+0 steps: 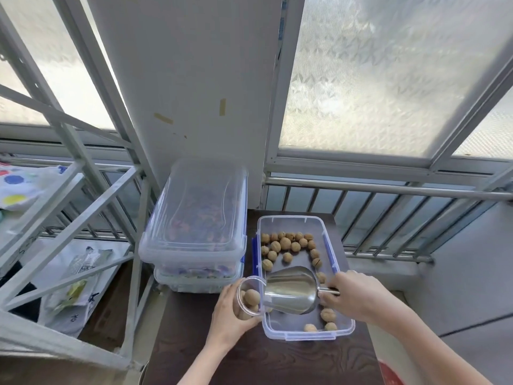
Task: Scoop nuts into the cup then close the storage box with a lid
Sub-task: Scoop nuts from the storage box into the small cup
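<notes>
An open clear storage box [294,335] with blue clasps sits on a dark wooden table [249,359]. Several walnuts [286,243] lie inside, mostly at its far end. My left hand [230,320] holds a clear plastic cup [247,297] tilted on its side at the box's left rim, with walnuts in it. My right hand [352,295] grips the handle of a steel scoop [291,290], whose mouth points left into the cup. The scoop looks empty. The box's own lid is not clearly in view.
Two lidded clear boxes [194,218] are stacked left of the open box. A white metal rack [69,212] with bags stands at the left. A railing [388,190] and frosted windows run behind the table.
</notes>
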Tool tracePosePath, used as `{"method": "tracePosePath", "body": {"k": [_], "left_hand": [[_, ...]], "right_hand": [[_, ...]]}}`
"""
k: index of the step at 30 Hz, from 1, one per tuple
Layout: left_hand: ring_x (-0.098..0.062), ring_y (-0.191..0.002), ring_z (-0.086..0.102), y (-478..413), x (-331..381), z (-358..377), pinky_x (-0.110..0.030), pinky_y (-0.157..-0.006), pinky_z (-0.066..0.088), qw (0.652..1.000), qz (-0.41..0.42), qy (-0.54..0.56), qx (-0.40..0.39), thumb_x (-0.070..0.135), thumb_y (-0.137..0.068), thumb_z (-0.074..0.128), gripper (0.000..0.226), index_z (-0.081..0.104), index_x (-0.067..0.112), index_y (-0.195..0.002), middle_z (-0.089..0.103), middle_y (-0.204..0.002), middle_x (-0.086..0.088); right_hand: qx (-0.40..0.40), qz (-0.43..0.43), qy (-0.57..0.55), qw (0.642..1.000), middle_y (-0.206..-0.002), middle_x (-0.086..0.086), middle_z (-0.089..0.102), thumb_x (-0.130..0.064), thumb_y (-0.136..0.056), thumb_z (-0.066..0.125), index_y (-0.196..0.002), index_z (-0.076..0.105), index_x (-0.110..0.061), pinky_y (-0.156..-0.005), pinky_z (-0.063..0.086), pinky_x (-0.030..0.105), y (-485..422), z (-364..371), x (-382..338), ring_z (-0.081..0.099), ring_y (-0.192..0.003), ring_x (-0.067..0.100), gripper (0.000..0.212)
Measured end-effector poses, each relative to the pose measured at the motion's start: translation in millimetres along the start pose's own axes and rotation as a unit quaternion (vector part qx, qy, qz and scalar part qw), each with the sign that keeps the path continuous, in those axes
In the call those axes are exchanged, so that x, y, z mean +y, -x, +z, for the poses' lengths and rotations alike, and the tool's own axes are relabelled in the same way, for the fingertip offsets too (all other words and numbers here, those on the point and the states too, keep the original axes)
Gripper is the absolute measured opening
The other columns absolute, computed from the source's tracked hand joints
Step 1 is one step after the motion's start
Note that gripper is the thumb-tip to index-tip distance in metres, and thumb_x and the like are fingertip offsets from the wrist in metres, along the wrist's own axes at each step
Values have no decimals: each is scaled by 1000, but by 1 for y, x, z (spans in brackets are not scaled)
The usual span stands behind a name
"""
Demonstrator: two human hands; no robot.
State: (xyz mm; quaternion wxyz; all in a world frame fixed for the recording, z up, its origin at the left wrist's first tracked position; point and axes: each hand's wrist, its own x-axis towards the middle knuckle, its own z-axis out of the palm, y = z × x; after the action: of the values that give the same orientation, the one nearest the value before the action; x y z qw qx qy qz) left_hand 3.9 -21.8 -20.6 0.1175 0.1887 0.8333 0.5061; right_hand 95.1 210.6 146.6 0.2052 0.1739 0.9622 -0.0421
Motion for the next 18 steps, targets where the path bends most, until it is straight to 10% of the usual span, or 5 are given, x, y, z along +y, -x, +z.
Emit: {"method": "tracePosePath", "body": {"k": [5,10,15,18], "left_hand": [[6,-112,54,4,-9,-3,-3,-91,39,999,-34,33,23,35,-48,92,78,55,39,-117,62,-117,19],[11,-108,54,4,-24,-1,6,-84,36,995,-73,54,48,35,-43,90,78,51,45,-110,60,-116,15],[-3,-115,56,4,-43,1,-17,-95,42,994,-96,44,31,34,-43,93,89,51,30,-121,61,-122,9],[1,-113,56,1,-45,1,2,-90,37,994,-99,41,19,30,-43,92,86,52,31,-119,62,-120,11]], "right_hand": [[-76,102,-132,983,-63,-5,56,-50,-90,46,-70,62,-20,-59,40,30,2,7,42,57,-68,21,39],[-143,151,-44,977,-130,10,58,-40,-93,43,-118,56,-14,-91,44,33,-37,71,48,55,-119,28,38],[-185,138,-17,973,-138,9,52,-31,-95,38,-132,47,-14,-100,41,35,-65,106,27,51,-126,27,42],[-174,126,-24,976,-135,8,54,-26,-91,38,-131,46,-19,-97,42,38,-81,114,25,52,-123,28,41]]}}
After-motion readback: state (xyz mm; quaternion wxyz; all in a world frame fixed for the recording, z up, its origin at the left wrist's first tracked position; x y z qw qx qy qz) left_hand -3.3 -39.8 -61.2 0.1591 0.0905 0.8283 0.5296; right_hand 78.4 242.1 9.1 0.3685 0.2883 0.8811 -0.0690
